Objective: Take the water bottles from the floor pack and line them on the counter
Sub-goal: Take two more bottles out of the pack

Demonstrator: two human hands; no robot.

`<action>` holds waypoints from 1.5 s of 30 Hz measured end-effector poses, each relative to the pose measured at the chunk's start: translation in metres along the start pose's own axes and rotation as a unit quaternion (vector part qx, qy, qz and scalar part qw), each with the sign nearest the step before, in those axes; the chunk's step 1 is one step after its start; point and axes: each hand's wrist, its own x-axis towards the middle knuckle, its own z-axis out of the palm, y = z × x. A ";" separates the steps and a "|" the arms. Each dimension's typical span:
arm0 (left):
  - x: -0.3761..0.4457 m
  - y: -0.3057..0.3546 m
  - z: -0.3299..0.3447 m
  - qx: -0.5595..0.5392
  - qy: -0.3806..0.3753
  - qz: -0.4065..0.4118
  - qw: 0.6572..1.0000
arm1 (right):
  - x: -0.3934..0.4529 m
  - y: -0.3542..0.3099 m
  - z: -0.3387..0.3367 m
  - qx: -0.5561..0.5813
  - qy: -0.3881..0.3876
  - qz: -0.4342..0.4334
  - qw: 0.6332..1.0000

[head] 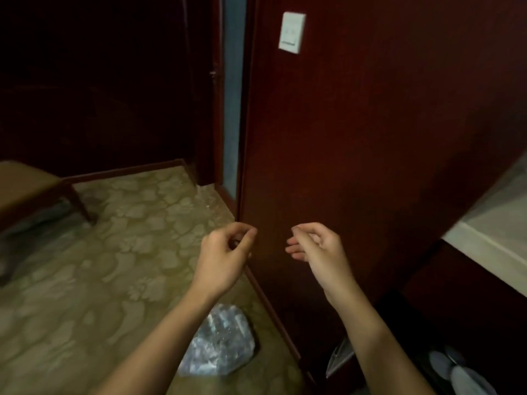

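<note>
A plastic-wrapped pack of water bottles (221, 344) lies on the patterned carpet near the bottom centre, partly hidden under my left forearm. My left hand (225, 259) hovers well above it with fingers curled loosely and nothing in them. My right hand (316, 249) is raised beside it in front of the dark red wall panel, fingers bent and apart, holding nothing. A pale counter top (496, 232) shows at the right edge, bare where visible. Single bottles inside the wrap are too blurred to make out.
A dark red wooden panel (356, 138) with a white wall switch (292, 32) stands straight ahead. A brown upholstered seat (25, 186) with a wooden leg is at the left. White slippers (456, 372) lie in a dark recess below the counter.
</note>
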 end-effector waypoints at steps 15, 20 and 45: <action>0.069 -0.169 -0.036 0.036 0.003 -0.230 0.972 | 0.128 0.157 0.136 -0.001 -0.142 0.220 0.965; 0.081 -0.229 -0.033 0.042 -0.037 -0.304 0.951 | 0.148 0.223 0.158 -0.042 -0.146 0.310 0.938; 0.071 -0.678 0.050 0.189 -0.317 -0.358 0.858 | 0.212 0.740 0.318 -0.427 -0.194 0.353 0.810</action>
